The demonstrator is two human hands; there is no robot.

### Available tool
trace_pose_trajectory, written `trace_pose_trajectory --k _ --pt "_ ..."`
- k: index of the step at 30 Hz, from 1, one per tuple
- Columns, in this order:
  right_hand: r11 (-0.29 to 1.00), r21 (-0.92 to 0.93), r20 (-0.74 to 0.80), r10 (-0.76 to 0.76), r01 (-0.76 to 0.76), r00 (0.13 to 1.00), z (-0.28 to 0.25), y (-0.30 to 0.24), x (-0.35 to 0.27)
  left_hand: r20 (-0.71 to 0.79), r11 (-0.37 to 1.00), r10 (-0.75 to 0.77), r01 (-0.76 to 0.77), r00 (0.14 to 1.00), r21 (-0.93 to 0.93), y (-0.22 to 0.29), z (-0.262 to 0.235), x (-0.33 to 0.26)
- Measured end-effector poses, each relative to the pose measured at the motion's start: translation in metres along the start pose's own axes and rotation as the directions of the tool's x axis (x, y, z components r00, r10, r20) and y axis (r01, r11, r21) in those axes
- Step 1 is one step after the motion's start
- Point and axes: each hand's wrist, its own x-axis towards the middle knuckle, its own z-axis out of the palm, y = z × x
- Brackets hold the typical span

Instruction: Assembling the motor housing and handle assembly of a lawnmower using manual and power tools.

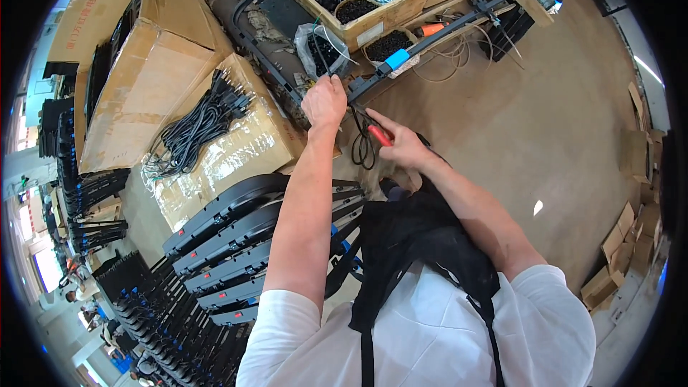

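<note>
My left hand [326, 104] is closed in a pinch on a thin black cable [320, 54], whose free end sticks up past the fingers. Just right of it, my right hand [405, 149] grips a red-handled tool [380, 135], its index finger stretched forward; the tool's head is too small to make out. Between both hands lies the corner of a black tubular frame [373, 86], which carries a blue clip [396, 60]. Below that corner hangs a looped black cord [363, 147]. A thin white strip [338, 41] arcs beyond my left hand.
A clear bag of small black parts [320, 49] and a wooden tray [351, 32] of parts lie beyond. Coiled black power cords [197, 129] rest on a taped carton [236, 154] at left. Stacked black frames [229, 244] stand near my left arm. An orange-handled tool [432, 29] lies far right.
</note>
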Motion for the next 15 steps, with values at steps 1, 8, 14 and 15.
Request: trace_pose_trajectory --k 1,8,14,15 --pt "0.854 0.519 0.157 -0.053 -0.037 0.986 -0.007 0.01 0.007 -0.004 1.0 -0.004 0.004 1.0 -0.01 0.0 -0.001 0.002" --pt "0.955 0.164 0.225 0.207 -0.247 0.952 -0.017 0.007 0.018 -0.001 1.0 -0.027 0.027 1.0 -0.011 0.003 0.004 0.007" --pt "0.945 -0.173 0.131 0.3 -0.277 0.945 -0.052 0.017 -0.002 -0.036 0.998 -0.06 0.06 0.998 0.0 0.011 0.0 0.015" --pt "0.922 -0.157 0.067 0.368 -0.354 0.927 -0.053 0.024 0.011 -0.03 0.998 -0.062 0.063 0.998 0.019 0.009 0.0 0.017"
